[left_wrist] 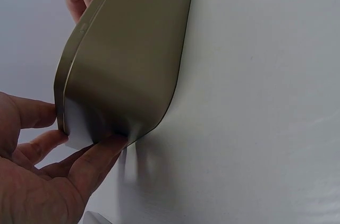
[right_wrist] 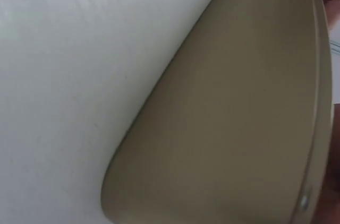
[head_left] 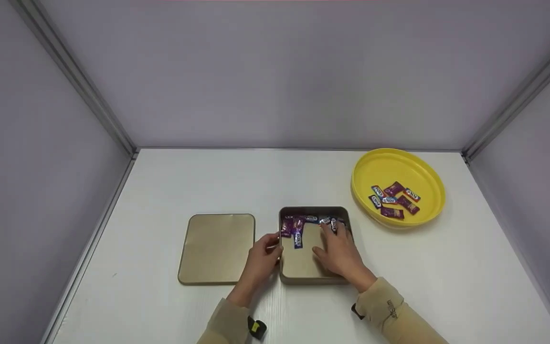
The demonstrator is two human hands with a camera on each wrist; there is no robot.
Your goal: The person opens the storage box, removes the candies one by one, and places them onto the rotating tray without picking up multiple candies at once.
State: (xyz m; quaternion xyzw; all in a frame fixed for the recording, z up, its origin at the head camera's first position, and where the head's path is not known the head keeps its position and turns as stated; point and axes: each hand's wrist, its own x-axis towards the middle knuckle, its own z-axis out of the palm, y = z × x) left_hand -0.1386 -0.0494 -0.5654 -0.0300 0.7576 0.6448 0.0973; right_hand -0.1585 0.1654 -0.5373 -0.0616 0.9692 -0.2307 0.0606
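Note:
In the head view an open square tin (head_left: 299, 281) holds wrapped sweets along its back and left; a blue one (head_left: 298, 240) lies below purple ones (head_left: 287, 227). My left hand (head_left: 261, 258) is at the tin's left side, and in the left wrist view the fingertips of that hand (left_wrist: 58, 165) touch the rim and outer wall of the tin (left_wrist: 122, 54). Over the tin's right half, my right hand (head_left: 342, 253) reaches inside, fingers spread, fingertips by small sweets (head_left: 333, 224) at the back. The right wrist view shows mostly the tin's outer wall (right_wrist: 228, 102).
A flat square lid (head_left: 217, 248) lies on the white table (head_left: 160, 191) left of the tin. At the back right stands a round yellow tray (head_left: 394, 167) with several purple sweets (head_left: 392, 213) and blue or red ones (head_left: 412, 194). Grey panels (head_left: 294, 76) surround the table.

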